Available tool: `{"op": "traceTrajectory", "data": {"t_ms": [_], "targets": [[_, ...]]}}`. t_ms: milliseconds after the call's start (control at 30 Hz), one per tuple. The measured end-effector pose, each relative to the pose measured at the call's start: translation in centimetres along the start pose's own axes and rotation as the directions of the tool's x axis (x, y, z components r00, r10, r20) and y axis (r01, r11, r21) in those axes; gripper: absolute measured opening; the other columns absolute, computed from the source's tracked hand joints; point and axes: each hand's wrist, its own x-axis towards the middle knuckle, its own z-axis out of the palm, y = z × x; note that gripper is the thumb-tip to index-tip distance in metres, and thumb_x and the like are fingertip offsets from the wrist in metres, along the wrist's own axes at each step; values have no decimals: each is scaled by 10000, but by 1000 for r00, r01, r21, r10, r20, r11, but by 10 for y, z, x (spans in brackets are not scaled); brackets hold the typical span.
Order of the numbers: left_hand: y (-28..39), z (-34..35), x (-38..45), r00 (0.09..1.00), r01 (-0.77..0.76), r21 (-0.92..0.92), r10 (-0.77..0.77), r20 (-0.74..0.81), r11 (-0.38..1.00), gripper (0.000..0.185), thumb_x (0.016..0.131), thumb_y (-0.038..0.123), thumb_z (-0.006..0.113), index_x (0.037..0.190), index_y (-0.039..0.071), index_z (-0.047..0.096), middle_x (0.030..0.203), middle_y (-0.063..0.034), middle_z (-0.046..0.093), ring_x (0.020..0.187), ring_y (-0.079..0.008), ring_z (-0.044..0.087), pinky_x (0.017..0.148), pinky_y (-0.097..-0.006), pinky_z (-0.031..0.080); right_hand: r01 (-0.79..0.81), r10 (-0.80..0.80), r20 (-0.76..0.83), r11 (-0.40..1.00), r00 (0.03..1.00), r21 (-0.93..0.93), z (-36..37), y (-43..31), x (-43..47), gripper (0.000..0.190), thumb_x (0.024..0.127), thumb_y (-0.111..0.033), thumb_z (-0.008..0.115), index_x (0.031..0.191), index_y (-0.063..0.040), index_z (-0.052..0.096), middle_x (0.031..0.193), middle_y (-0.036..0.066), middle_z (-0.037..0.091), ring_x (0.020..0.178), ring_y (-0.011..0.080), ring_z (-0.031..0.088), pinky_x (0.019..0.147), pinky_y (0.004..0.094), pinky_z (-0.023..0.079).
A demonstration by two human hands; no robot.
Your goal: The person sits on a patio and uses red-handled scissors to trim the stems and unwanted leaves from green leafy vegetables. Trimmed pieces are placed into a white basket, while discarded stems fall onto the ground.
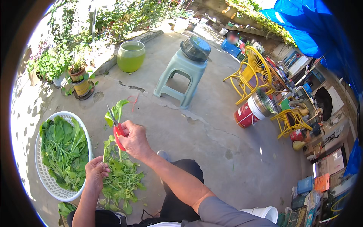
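Observation:
My right hand (pixel 134 140) grips the red handles of a pair of scissors (pixel 119 133), whose pointed blades aim up and away. Between the thumb and fingers of my left hand (pixel 96 171) is the stem of a leafy green (pixel 106 147). Another green leaf (pixel 122 106) with a pale stem shows right behind the blades; what supports it is hidden. Below both hands, a loose pile of leafy greens (pixel 122 181) lies on the concrete floor. Left of my left hand stands a white oval plastic basket (pixel 61 195), heaped with leafy greens (pixel 63 150).
Ahead is a pale green plastic stool (pixel 181 76) with a dark round lidded container (pixel 195 49) on it. A glass bowl of green water (pixel 131 58), potted plants (pixel 80 82), a red and white bucket (pixel 249 112), a yellow cane chair (pixel 256 66) and cluttered shelves stand around.

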Motion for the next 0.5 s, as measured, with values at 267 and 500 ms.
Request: {"op": "traceTrajectory", "data": {"t_ms": [267, 500], "targets": [[13, 15, -6, 988, 20, -440, 51, 149, 898, 339, 795, -90, 451, 1099, 34, 535, 862, -37, 548, 692, -132, 529, 616, -271, 468, -22, 30, 307, 999, 951, -29, 15, 1, -14, 159, 840, -10, 680, 973, 29, 602, 754, 26, 668, 680, 24, 551, 583, 229, 452], [13, 8, -12, 923, 228, -397, -68, 378, 889, 267, 790, -45, 487, 1036, 41, 542, 782, -36, 526, 648, -139, 472, 600, -291, 413, -428, 248, 452, 832, 857, 353, 22, 7, -14, 260, 776, 19, 734, 1011, 20, 622, 843, 109, 699, 559, 68, 579, 485, 207, 471]]}}
